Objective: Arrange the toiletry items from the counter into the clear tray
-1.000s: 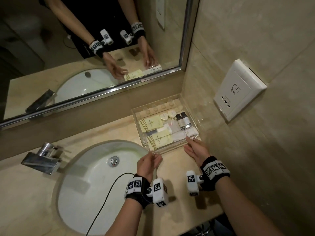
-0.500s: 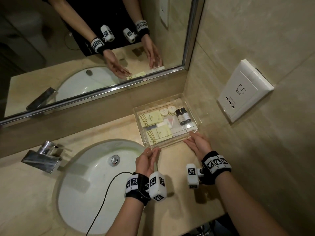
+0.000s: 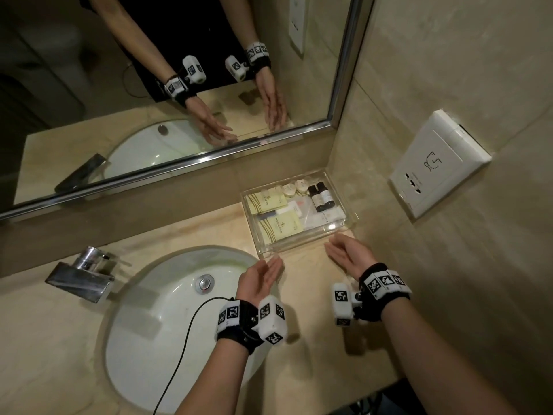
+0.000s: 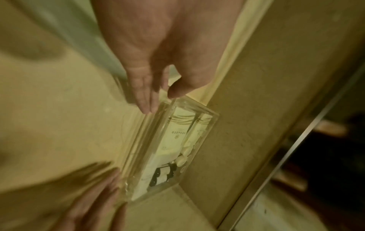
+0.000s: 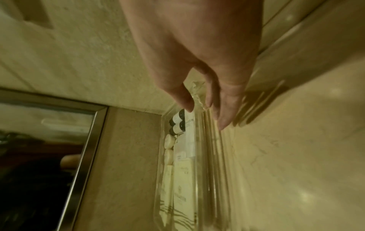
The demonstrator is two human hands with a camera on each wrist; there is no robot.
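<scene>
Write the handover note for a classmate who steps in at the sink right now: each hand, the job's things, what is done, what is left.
Left hand: open, fingers straight, at the near left corner of the clear tray, holding nothing.
Right hand: open, at the tray's near right corner, holding nothing.
The tray sits in the counter's back corner by the mirror. Inside: two yellow packets, two dark bottles, round soaps, white sachets.
Done: every toiletry item in view is in the tray.
Left: at most, square up the tray. Whether the fingertips touch it cannot be told.
</scene>
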